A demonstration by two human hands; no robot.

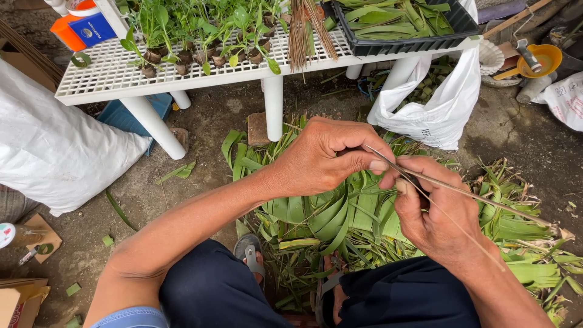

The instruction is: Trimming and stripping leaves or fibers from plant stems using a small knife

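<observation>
thing: thin brown leaf rib [461,193] | look: long, slender, stiff, straw-brown, pale along its upper edge | state: bare, stripped of green blade | pose: slanting down to the right, near end pinched at the fingertips, far end free | place: above the heap of green leaf strips [340,218] on the ground
</observation>
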